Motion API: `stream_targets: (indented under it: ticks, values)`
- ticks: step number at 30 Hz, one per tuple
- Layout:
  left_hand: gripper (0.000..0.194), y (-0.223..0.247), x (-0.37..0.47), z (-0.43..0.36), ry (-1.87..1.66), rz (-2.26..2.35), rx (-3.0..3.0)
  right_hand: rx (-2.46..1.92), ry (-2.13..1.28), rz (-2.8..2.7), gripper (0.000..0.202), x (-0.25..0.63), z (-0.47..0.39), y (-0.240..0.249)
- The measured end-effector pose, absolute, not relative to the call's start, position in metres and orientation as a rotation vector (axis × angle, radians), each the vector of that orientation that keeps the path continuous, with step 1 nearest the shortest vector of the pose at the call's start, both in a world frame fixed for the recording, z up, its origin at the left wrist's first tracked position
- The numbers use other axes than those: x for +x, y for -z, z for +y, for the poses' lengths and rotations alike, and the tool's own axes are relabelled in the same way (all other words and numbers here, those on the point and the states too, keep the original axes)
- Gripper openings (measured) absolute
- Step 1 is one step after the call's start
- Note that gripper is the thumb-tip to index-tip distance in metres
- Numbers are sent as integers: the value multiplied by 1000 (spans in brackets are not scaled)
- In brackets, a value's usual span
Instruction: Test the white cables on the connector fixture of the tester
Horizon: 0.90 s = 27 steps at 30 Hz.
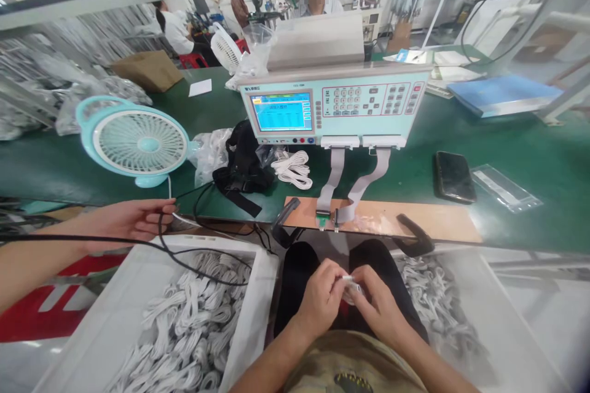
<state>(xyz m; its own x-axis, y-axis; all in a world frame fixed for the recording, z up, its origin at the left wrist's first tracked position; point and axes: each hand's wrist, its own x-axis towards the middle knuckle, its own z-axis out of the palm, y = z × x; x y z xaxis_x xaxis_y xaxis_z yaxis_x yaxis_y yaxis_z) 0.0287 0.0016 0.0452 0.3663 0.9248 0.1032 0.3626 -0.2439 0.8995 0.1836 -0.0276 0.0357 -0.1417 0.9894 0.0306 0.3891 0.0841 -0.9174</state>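
Here, the left hand (322,296) and right hand (377,299), equally near, have their fingers closed on a bunched white cable (349,292) between them, short of the wooden board (436,221), the cable's long axis unclear.

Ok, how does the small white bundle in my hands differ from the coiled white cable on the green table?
The small white bundle is in the left hand and right hand; the coiled white cable lies on the green table. Fingers partly cover the bundle; the cable's loops show clearly. Both are white.
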Motion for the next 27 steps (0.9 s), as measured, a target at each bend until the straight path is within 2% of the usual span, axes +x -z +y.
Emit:
stream_targets:
  ticks: [5,10,15,19,27]
  values:
    - [17,-31,33,3,-1109,1303,1298,-1315,-1192,-1730,21,179,-25,-53]
    - [21,-33,31,15,-1076,1191,962,-1107,-1283,-1893,29,179,-15,-60]
    - [23,-39,31,24,-1000,1119,970,-1081,-947,-2120,23,180,6,-60]
    - [21,-32,35,29,-1084,1172,1007,-1151,-904,-1840,23,174,25,-53]
    - [24,-4,32,50,-1126,1262,889,-1244,-1308,-1086,28,155,48,-19]
